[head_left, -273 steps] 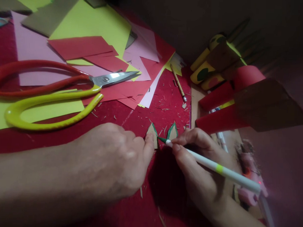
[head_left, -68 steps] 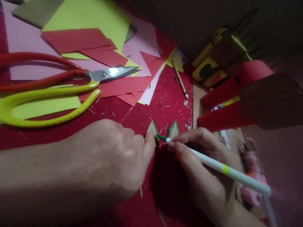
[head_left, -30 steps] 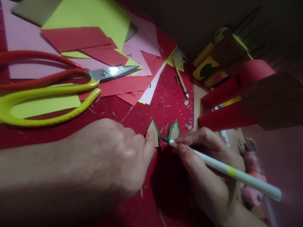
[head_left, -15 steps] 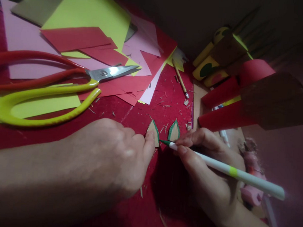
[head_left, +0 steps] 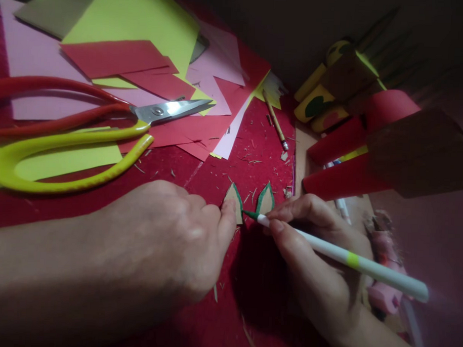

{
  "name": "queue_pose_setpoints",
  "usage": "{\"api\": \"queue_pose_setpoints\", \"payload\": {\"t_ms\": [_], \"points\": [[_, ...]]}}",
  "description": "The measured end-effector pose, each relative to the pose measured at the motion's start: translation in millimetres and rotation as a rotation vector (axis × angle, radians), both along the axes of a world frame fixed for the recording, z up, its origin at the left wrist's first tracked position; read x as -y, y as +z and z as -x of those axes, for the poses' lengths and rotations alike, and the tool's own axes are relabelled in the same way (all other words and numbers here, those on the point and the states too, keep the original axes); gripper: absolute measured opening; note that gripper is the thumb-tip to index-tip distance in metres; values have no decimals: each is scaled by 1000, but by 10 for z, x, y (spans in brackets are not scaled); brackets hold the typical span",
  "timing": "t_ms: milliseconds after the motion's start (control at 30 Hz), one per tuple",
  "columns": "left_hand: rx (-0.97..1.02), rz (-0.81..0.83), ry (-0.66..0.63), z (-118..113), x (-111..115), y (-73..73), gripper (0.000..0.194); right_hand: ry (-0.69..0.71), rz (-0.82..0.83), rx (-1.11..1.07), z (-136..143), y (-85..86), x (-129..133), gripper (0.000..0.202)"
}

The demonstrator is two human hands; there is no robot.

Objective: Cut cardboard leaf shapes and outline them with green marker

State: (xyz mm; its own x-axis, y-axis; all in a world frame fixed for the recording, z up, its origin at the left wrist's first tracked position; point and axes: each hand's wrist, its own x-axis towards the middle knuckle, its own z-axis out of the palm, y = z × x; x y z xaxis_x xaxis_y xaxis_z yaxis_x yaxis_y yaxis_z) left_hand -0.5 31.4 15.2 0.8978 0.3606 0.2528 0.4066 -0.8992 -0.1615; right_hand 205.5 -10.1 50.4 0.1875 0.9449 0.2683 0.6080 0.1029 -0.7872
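A small pointed cardboard piece (head_left: 234, 203) with a green edge lies on the red surface, pressed down at its left side by a finger of my left hand (head_left: 179, 237). The fingers of that hand are curled together. My right hand (head_left: 323, 257) grips a white marker (head_left: 327, 248) with a yellow-green band. The marker's green tip touches or nearly touches the piece's right edge. A second pointed cardboard piece (head_left: 266, 201), also edged in green, lies beside it, close to my right fingertips.
Scissors (head_left: 157, 111) with red and yellow handles lie on coloured paper sheets (head_left: 106, 58) at the left. A pencil (head_left: 275, 120) rests behind the pieces. Red paper tubes (head_left: 341, 177) and brown cardboard stand at the right, near a pink object (head_left: 386, 295).
The marker has shifted slightly, its back end moving a little left and up. My left hand is still on the cardboard piece.
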Motion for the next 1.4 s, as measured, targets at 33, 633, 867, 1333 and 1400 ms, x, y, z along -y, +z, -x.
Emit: {"api": "queue_pose_setpoints", "payload": {"t_ms": [33, 633, 867, 1333, 1400], "points": [[14, 0, 2, -4, 2, -31, 58, -5, 3, -5, 1, -7, -3, 14], [159, -73, 36, -36, 6, -230, 56, -12, 9, 0, -19, -7, 25, 15], [36, -13, -59, 15, -45, -40, 55, 12, 2, 5, -18, 0, 16, 17], [172, -61, 54, -20, -2, -189, 59, 45, 32, 6, -50, -30, 55, 17], [253, -51, 74, -39, 8, -275, 61, 41, 44, -7, -44, -29, 54, 18]]}}
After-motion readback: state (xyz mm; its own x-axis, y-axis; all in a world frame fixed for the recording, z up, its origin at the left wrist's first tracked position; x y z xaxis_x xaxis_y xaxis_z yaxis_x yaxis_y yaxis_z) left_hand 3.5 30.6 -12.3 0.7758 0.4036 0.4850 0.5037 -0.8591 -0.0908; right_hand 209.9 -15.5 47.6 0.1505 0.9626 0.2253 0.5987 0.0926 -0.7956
